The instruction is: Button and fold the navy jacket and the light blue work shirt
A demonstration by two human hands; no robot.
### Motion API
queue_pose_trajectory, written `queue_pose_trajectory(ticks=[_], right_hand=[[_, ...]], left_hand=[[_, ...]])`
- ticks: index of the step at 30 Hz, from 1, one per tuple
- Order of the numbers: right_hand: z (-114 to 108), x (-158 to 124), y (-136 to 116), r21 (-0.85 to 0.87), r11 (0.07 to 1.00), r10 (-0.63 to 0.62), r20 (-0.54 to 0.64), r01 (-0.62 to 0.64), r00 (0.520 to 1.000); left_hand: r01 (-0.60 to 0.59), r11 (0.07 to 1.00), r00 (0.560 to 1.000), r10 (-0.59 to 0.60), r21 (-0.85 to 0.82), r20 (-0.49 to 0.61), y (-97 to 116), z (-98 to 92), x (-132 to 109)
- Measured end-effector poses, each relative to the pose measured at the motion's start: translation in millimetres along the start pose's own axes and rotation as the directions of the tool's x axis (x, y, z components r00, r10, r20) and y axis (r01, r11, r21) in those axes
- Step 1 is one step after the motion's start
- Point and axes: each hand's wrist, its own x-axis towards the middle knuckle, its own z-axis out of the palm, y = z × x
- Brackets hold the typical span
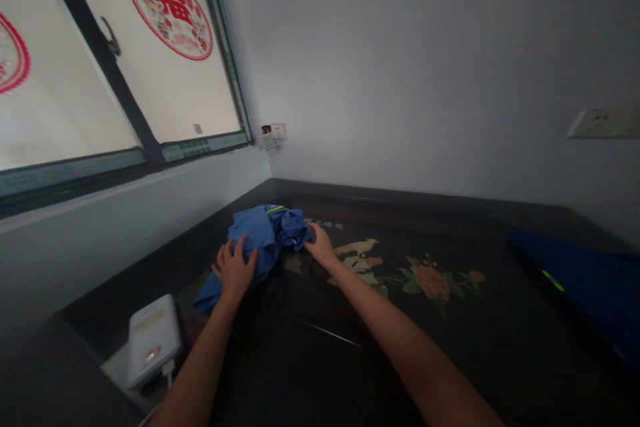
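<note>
A crumpled blue garment [265,233] with a thin yellow-green stripe lies on a dark glossy table [320,360] painted with a bird and flowers. My left hand [234,271] rests flat on the garment's near left part, fingers spread. My right hand [320,245] touches the garment's right edge; its fingers curl against the cloth, and whether they pinch it is unclear.
A white power bank [151,340] with a cable lies at the table's near left edge. Another dark blue cloth [580,280] lies at the right. A window with red paper decorations [169,5] is on the left wall, and sockets [273,133] sit in the corner.
</note>
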Motion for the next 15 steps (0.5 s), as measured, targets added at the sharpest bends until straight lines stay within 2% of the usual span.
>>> queue_pose_trajectory(ticks=[2,4,8,12,15], right_hand=[[16,15,-3,-0.006,1.000,0.031,-0.011,-0.031,0.999],[28,24,-5,-0.021,0.999,0.027,0.031,-0.026,0.999],[44,27,-10,-0.134,0.991,0.008,0.161,0.014,0.987],[45,15,-17,-0.322,0.946,0.053,0.255,0.033,0.966],[32,3,-21,-0.411,0.912,0.100,0.268,0.020,0.958]], left_hand=[[0.020,1.000,0.996,-0.020,-0.002,0.088,2,2.0,-2],[-0.006,1.000,0.985,0.006,-0.002,0.172,3,3.8,-4],[-0.064,0.997,0.971,0.054,0.034,0.234,4,6.0,-5],[-0.117,0.993,0.964,0.115,-0.009,0.240,3,5.5,-4],[-0.154,0.984,0.954,0.173,-0.093,0.245,3,5.7,-6]])
